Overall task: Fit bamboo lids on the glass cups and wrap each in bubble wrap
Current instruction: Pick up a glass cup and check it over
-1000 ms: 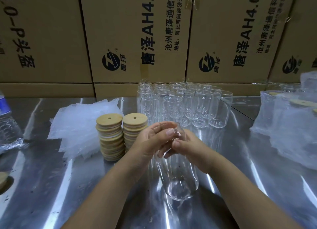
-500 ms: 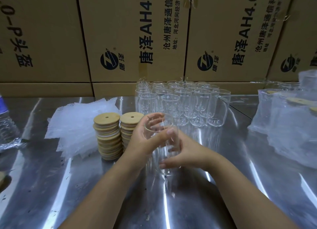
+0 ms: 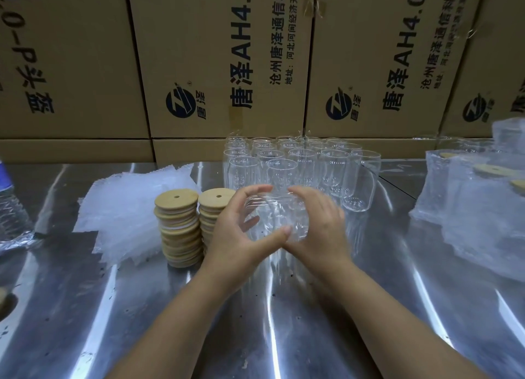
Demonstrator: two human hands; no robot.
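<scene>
1. One glass cup (image 3: 277,218) is up between both hands, over the tabletop (image 3: 284,322) and just in front of the cluster of bare cups (image 3: 302,163).
2. The left grip (image 3: 238,234) curls round its left side, thumb underneath. The right grip (image 3: 321,231) cups the other side. The glass is blurred, so I can't tell its tilt.
3. I see no lid on it, so I'd say this is the readying step.
4. Next, one hand needs to come free and take a bamboo lid from the two stacks (image 3: 176,202) just left. The lid must sit square on the rim. The bubble wrap (image 3: 127,208) lies beyond.

Two bare forearms (image 3: 176,316), bare left grip (image 3: 235,231), bare right grip (image 3: 318,228) — short, plain thumbnail (image 3: 287,230)
</scene>
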